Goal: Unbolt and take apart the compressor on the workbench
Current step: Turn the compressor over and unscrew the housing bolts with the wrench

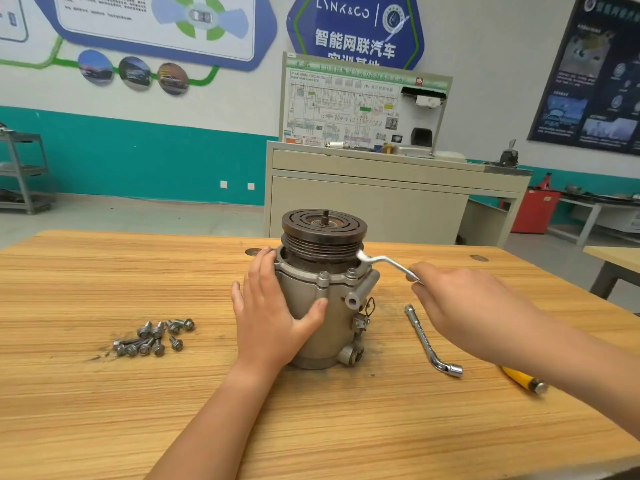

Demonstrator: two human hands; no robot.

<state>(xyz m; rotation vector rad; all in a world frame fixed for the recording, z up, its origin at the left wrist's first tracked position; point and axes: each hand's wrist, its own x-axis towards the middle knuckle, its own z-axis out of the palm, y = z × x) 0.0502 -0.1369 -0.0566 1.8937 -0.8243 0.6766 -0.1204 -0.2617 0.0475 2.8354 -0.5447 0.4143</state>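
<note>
A grey metal compressor (pixel 332 327) stands upright on the wooden workbench (pixel 138 410), its dark grooved pulley (pixel 323 225) on top. My left hand (pixel 270 306) wraps around its left side, thumb across the front of the housing. My right hand (pixel 460 299) grips the handle of a bent silver wrench (pixel 384 262), whose head sits at the flange on the compressor's right rim. Two bolts (pixel 337 274) stand in the front of the flange.
Several loose bolts (pixel 154 337) lie in a pile left of the compressor. A second L-shaped socket wrench (pixel 431 341) lies to its right, with a yellow-handled tool (pixel 523 378) partly under my right forearm. A beige cabinet (pixel 381 199) stands behind the bench.
</note>
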